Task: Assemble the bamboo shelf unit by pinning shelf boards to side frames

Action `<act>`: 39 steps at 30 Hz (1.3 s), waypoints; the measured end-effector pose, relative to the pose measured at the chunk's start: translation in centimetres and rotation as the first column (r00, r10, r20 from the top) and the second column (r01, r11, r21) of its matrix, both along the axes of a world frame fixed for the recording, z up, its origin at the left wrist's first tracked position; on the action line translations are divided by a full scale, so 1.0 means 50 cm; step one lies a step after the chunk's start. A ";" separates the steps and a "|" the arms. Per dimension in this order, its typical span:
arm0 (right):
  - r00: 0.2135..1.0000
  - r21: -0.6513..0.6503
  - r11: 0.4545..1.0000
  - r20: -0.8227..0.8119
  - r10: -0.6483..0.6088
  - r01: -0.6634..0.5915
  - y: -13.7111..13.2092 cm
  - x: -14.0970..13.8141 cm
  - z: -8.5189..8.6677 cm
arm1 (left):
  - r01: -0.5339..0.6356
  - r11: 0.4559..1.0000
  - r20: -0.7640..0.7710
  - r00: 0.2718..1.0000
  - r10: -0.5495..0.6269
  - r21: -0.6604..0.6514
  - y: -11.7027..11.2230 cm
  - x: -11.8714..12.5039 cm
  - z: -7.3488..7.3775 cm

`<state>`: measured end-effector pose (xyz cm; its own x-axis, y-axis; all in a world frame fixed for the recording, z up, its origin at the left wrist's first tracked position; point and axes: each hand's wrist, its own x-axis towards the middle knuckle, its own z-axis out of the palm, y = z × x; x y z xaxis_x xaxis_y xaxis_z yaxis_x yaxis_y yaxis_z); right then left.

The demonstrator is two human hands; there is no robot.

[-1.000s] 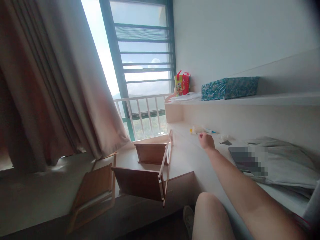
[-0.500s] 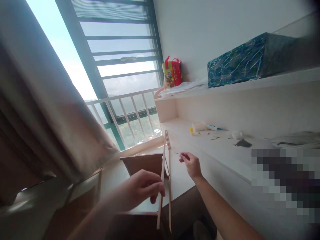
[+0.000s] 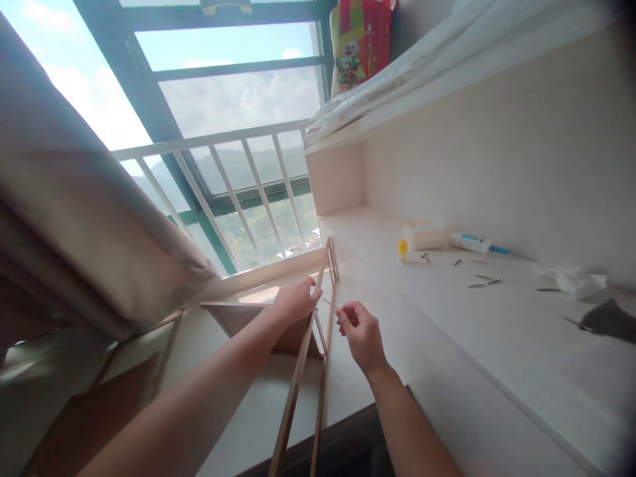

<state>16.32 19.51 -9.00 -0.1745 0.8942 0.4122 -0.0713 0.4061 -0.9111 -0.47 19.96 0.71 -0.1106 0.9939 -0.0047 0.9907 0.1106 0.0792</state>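
My right hand pinches a thin metal rod between thumb and fingers, its tip pointing left toward a wooden frame. My left hand is closed at the edge of the nearer wooden strip of that frame, fingertips on the wood. A small dark pin-like piece shows just below the left fingertips; its exact kind is unclear. The farther wooden strip runs alongside, between my two hands. A brown panel joins the frame on the left, partly hidden by my left forearm.
On the white counter at right lie several small metal pieces, a blue-tipped tube, a yellow-capped bottle and crumpled white plastic. A red bag sits on the shelf. A curtain hangs left of the window railing.
My left hand has moved forward to the wooden strip's edge. My right hand has shifted slightly left and down with the rod. The view has moved closer to the frame and counter.
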 end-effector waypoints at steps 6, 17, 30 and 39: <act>0.994 0.016 0.997 0.083 0.070 -0.071 0.006 0.032 -0.008 | 0.095 0.985 0.036 0.995 -0.091 -0.143 0.003 -0.009 -0.007; 0.999 0.017 0.999 0.006 0.035 -0.035 0.015 0.039 -0.011 | 0.052 0.979 0.065 0.997 -0.040 -0.197 -0.001 0.008 0.004; 0.999 0.070 0.997 0.034 0.036 -0.038 -0.002 0.013 -0.016 | 0.091 0.984 0.039 0.996 -0.086 -0.153 -0.002 0.007 0.001; 0.999 0.049 0.998 0.016 0.045 -0.045 0.005 0.007 -0.021 | 0.106 0.983 0.026 0.994 -0.103 -0.152 0.001 -0.002 -0.006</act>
<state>16.68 19.75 -10.06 -0.2204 0.8641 0.4525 -0.0772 0.4470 -0.8912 -0.58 20.01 0.40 -0.0049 0.9873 -0.1590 0.9960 0.0190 0.0873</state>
